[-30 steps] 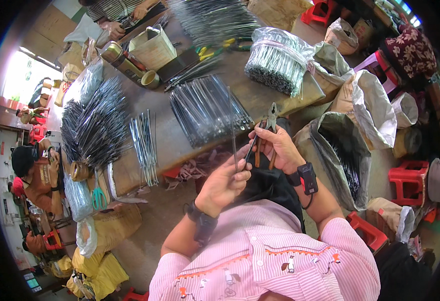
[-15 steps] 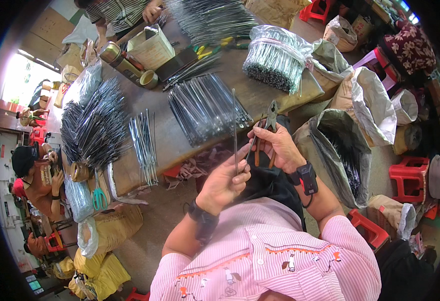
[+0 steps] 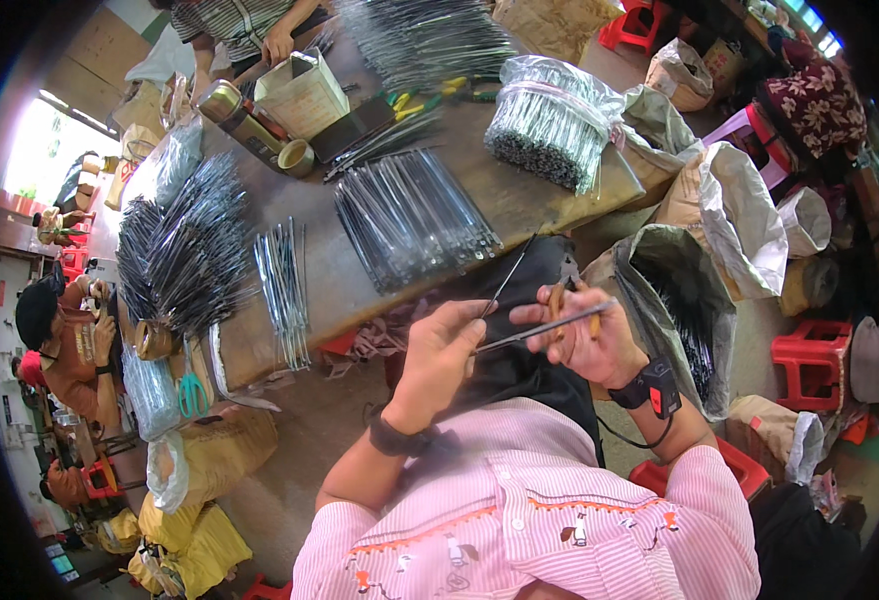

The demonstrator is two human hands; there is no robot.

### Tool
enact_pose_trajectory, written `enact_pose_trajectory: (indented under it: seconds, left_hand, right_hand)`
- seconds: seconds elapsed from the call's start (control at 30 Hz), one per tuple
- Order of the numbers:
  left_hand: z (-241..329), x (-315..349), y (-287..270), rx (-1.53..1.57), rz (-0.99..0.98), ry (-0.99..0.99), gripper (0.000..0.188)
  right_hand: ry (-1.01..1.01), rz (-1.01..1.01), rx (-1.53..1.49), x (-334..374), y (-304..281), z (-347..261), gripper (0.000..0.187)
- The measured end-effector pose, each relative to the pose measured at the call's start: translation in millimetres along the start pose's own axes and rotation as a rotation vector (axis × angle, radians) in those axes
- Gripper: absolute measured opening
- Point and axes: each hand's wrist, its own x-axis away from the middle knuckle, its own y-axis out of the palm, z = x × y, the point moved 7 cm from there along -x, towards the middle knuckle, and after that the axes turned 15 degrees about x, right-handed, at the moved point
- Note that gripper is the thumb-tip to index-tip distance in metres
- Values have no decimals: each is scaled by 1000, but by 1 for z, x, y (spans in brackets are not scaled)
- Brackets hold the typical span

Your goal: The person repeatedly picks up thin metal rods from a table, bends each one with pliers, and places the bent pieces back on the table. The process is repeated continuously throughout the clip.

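Holding rods (image 3: pixel 545 327); box (image 3: pixel 304 95) bears print

We can pass along the bare table strip (image 3: pixel 329 272) between the small rod bundle (image 3: pixel 281 295) and the wide rod row (image 3: pixel 409 220). A rod (image 3: pixel 515 338) bars the gap between left hand (image 3: pixel 434 360) and right hand (image 3: pixel 604 345) — the grey sack (image 3: pixel 716 298) obstructs the right side.

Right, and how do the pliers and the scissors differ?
The pliers have orange-brown handles; the scissors have teal ones. The pliers are in the right hand, while the scissors are in neither hand, near the table's left end. Both have paired handles.
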Motion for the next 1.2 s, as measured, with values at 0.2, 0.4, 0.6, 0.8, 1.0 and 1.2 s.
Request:
enact_pose_trajectory:
  seconds: [0.2,0.4,0.6,0.8,1.0,1.2]
  left_hand:
    - [27,4,11,-380,11,353,21]
    - [33,6,18,-479,-13,435,22]
    - [34,6,21,-520,-23,472,21]
    - [28,6,20,-511,-26,411,21]
    - [30,5,21,-506,-10,364,20]
    - [57,26,19,-837,98,637,22]
  right_hand:
    - [84,48,730,8,-7,11,59]
    - [-61,81,1430,8,-4,2,76]
    - [-241,121,1880,11,8,-16,66]
    - [-426,255,1978,16,12,-27,28]
    - [-392,291,1973,16,7,-26,26]
    - [-377,303,1982,4,17,-28,30]
